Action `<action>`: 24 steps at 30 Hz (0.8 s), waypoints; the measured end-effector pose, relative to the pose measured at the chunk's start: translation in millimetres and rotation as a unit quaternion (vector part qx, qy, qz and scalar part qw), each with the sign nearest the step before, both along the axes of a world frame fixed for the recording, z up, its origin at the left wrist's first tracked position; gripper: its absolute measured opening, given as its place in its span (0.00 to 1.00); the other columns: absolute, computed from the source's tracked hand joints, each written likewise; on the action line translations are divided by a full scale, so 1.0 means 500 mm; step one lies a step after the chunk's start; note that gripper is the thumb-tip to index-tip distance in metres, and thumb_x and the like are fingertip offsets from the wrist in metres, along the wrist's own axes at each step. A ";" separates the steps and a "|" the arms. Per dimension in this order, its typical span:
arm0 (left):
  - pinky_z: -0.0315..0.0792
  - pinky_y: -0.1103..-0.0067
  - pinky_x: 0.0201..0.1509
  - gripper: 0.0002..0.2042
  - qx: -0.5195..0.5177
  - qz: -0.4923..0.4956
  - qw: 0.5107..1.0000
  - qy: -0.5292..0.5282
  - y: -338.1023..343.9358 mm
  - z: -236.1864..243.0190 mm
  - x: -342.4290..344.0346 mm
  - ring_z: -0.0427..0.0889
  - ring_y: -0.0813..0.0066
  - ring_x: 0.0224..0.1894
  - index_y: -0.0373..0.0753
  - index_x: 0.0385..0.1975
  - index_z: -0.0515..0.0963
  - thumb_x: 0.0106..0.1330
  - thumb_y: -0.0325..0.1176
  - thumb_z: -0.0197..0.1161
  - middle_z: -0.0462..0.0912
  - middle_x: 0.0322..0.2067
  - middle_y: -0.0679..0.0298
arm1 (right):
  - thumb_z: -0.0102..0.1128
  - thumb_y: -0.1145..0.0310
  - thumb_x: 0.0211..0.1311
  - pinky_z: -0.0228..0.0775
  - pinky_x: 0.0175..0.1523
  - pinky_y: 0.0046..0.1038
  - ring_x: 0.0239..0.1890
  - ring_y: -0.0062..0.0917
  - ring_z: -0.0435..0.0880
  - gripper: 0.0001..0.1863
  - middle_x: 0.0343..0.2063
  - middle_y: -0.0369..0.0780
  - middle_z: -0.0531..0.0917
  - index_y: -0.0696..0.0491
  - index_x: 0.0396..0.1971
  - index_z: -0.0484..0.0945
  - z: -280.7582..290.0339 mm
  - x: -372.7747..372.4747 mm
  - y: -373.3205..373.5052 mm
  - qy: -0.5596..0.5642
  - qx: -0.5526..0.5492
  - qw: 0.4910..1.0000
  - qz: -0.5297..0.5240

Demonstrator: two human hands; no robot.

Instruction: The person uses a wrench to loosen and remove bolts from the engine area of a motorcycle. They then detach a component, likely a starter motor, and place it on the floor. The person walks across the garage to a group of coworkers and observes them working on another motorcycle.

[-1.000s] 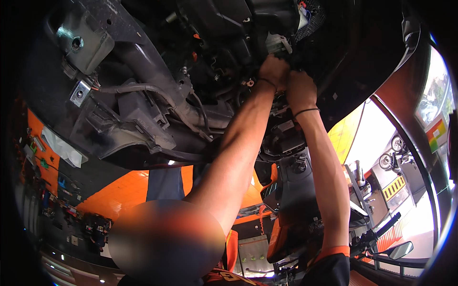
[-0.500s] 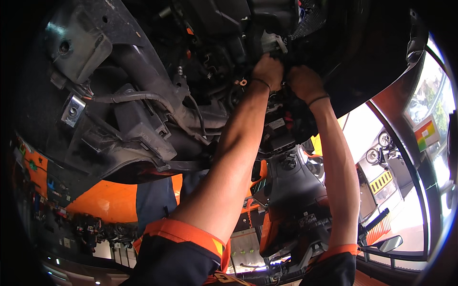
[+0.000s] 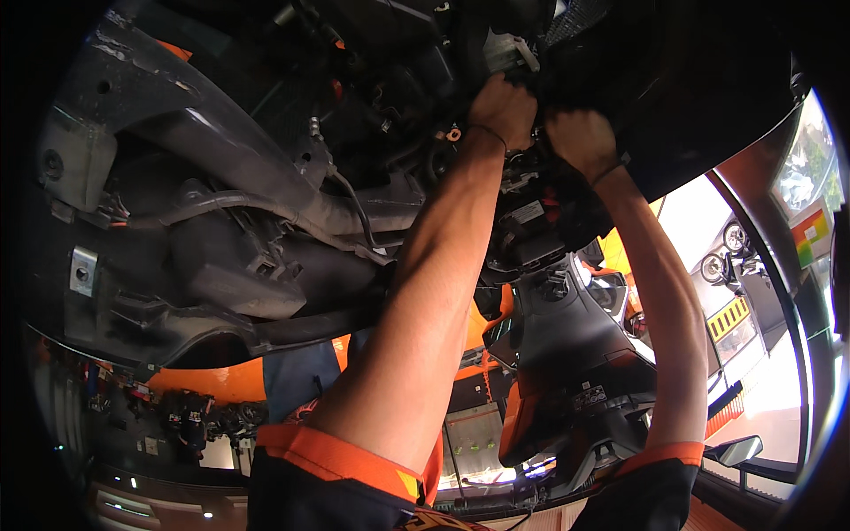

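Well left of the black box (image 3: 531, 234): silver bracket plate (image 3: 84, 272), long axis near vertical. Left of box: dark frame tube (image 3: 204, 128), slopes down-right toward it; grey cable loom (image 3: 230, 202) runs under the tube, left end hard to make out. Copper-coloured ring (image 3: 454, 135) up-left of box.

Left forearm (image 3: 434, 292) rises steeply left of box, leaning right. Left grip (image 3: 503, 111) above box, back of hand to camera, fingers curled narrow; fingertips hidden, can't tell if it holds anything.

Pale translucent part (image 3: 499, 55) above box, right by the left knuckles; can't tell touching or just beside. Its whitish strip points down-right, long axis tilted; lower end lost in shadow.

Box itself sits below both hands, long axis rising slightly to the right; edges blend into dark parts around it.

Right grip (image 3: 582, 143) up-right of box, apart from the left one, fingers curled in, tips pointing left; contents can't be told. Right forearm (image 3: 664, 301) right of box, leaning left. Dark panel (image 3: 699, 111) up-right of box, surface mostly in shadow.
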State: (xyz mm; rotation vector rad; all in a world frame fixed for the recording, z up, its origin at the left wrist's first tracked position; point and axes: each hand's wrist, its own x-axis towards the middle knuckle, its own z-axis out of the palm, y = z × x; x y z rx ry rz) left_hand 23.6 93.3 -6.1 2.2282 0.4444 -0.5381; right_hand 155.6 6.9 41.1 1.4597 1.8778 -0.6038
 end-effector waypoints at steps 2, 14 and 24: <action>0.69 0.74 0.56 0.18 -0.017 0.001 1.000 0.014 0.000 0.004 -0.001 0.86 0.69 0.44 0.44 0.35 0.87 0.49 0.48 0.73 0.88 0.38 0.61 | 0.53 0.66 0.59 0.80 0.30 0.33 0.27 0.32 0.88 0.09 0.23 0.38 0.85 0.49 0.28 0.83 -0.010 0.013 -0.005 0.017 0.006 1.000 0.020; 0.71 0.72 0.55 0.27 0.029 0.009 0.990 -0.137 -0.010 -0.022 -0.036 0.85 0.66 0.45 0.39 0.41 0.81 0.46 0.53 0.74 0.86 0.38 0.59 | 0.60 0.66 0.55 0.79 0.35 0.37 0.28 0.36 0.86 0.06 0.23 0.40 0.83 0.51 0.27 0.82 0.026 0.019 0.017 0.092 0.003 0.996 -0.016; 0.71 0.71 0.55 0.27 0.037 0.016 0.993 -0.111 -0.014 -0.039 -0.025 0.85 0.65 0.46 0.41 0.42 0.81 0.46 0.53 0.73 0.86 0.37 0.59 | 0.58 0.73 0.54 0.77 0.48 0.39 0.43 0.42 0.84 0.09 0.35 0.50 0.83 0.57 0.35 0.81 0.107 -0.039 0.050 0.060 0.002 0.987 -0.149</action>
